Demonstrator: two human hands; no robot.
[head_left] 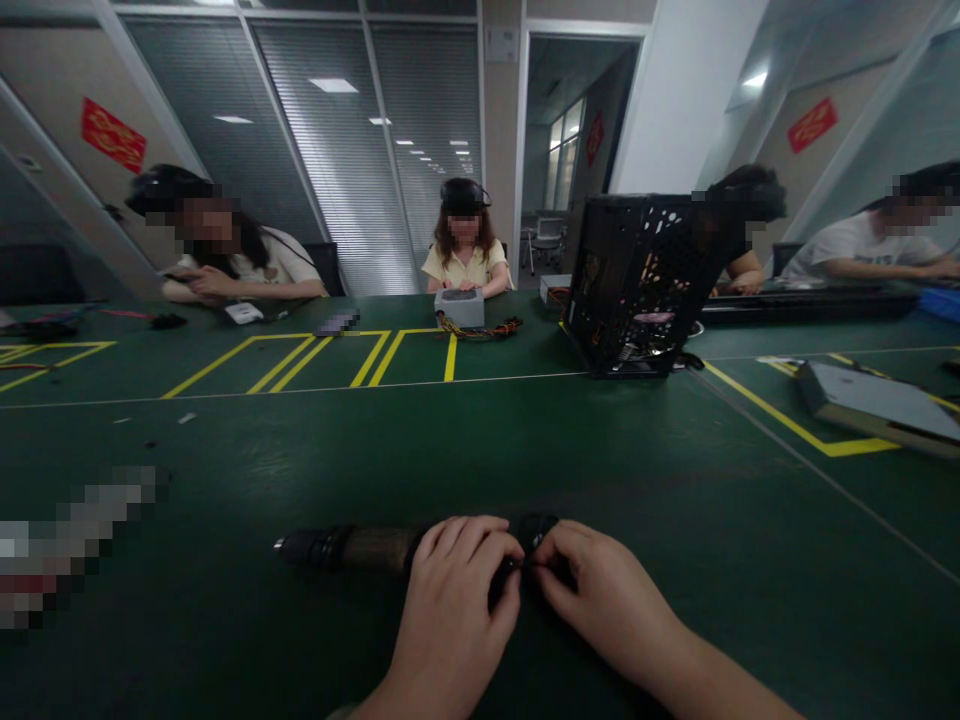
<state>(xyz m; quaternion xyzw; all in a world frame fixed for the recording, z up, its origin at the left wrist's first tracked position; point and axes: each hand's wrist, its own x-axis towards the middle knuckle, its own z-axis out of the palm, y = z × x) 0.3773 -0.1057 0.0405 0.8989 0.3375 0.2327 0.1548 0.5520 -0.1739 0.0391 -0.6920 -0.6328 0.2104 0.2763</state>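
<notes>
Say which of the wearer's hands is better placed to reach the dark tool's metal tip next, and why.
Probably the left hand: it covers part of the dark tool and is nearer the metal tip. The right hand is farther off, with the left in between.

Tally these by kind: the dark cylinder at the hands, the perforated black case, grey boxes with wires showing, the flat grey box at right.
Dark cylinder: 1
Perforated black case: 1
Grey boxes with wires: 2
Flat grey box: 1
Total: 5
</notes>
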